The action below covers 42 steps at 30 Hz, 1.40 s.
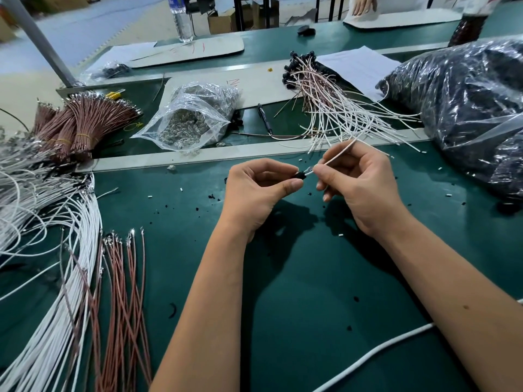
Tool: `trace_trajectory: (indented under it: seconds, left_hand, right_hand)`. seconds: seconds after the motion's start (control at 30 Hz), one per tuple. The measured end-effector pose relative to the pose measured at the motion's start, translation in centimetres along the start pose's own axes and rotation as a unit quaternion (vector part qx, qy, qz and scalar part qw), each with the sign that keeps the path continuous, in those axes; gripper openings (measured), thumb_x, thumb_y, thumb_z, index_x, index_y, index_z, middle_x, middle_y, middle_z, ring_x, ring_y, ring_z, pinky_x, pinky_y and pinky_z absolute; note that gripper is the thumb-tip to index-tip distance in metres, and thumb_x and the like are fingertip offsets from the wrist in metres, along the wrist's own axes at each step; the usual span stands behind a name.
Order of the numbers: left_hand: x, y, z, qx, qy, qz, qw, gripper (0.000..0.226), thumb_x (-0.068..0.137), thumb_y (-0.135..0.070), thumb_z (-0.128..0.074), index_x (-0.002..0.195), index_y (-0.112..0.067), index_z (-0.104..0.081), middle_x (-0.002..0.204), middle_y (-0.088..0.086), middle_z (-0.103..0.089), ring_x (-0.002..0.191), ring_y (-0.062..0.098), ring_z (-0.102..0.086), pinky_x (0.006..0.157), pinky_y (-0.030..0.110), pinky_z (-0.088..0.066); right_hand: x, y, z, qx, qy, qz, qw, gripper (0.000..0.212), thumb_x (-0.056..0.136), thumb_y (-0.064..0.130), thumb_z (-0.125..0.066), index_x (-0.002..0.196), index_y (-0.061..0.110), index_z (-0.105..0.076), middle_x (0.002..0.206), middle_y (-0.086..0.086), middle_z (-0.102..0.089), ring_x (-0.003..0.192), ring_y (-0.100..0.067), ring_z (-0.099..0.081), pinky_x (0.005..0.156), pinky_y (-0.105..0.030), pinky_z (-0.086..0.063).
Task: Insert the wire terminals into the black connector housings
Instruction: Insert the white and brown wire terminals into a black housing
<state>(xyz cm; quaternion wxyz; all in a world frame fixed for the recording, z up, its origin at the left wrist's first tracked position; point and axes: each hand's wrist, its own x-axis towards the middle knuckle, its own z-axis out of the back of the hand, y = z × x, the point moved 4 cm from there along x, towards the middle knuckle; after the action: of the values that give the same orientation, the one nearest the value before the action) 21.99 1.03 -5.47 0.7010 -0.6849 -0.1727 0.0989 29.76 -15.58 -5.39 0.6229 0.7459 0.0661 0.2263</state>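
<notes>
We bring terminal to housing above the green worktop [283, 278]

Our left hand [254, 190] pinches the black connector housing [299, 175] (mostly hidden by fingers); our right hand [359, 182] pinches the white wire [336, 155], its terminal [309, 171] at the housing's mouth, depth unclear.

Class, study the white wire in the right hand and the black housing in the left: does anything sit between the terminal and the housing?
Nothing visible does. The right hand holds the white wire with its terminal right at the black housing pinched in the left hand.

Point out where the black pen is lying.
In the head view, the black pen lies on the green table up centre, between the clear bag of metal terminals and the finished wire pile.
</notes>
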Motion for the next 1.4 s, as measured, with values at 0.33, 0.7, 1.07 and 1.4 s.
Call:
trace_trajectory:
  seconds: [0.33,0.7,1.07,1.4]
  left_hand:
    - [-0.02,0.09,-0.02,-0.029,0.006,0.031,0.999,0.022,0.073,0.005,-0.084,0.091,-0.008,-0.079,0.085,0.011,-0.078,0.074,0.013,-0.071,0.070,0.019,-0.054]
    - [0.09,0.06,0.10,0.011,0.005,0.001,1.000,0.015,0.079,-0.002,-0.083,0.092,-0.010,-0.080,0.072,0.011,-0.075,0.064,0.012,-0.067,0.064,0.017,-0.051]
    - [-0.06,-0.08,-0.15,0.033,0.012,-0.028,0.999,0.015,0.077,0.002,-0.083,0.091,-0.004,-0.079,0.071,0.011,-0.075,0.062,0.012,-0.067,0.063,0.016,-0.051]
    - [-0.37,-0.33,-0.21,-0.002,0.031,-0.010,0.999,0.020,0.078,0.006,-0.081,0.095,-0.002,-0.077,0.083,0.018,-0.077,0.066,0.018,-0.071,0.065,0.020,-0.054]
  right_hand:
    - [-0.12,0.18,0.01,-0.014,-0.007,0.026,1.000,0.020,0.087,-0.003,-0.078,0.096,0.006,-0.062,0.079,-0.007,-0.071,0.062,-0.020,-0.068,0.048,-0.027,-0.052]
    - [-0.01,0.15,0.14,0.000,0.000,-0.006,1.000,0.020,0.086,-0.006,-0.076,0.097,0.003,-0.062,0.075,-0.005,-0.071,0.060,-0.018,-0.066,0.048,-0.025,-0.051]
    - [-0.10,0.02,0.05,-0.006,-0.001,-0.035,0.999,0.024,0.084,-0.004,-0.079,0.091,0.010,-0.061,0.069,-0.006,-0.072,0.054,-0.016,-0.065,0.048,-0.024,-0.052]
    - [0.09,-0.13,0.45,0.039,-0.031,-0.044,0.998,0.021,0.090,-0.004,-0.073,0.100,0.007,-0.059,0.070,0.004,-0.070,0.055,-0.012,-0.062,0.050,-0.021,-0.051]
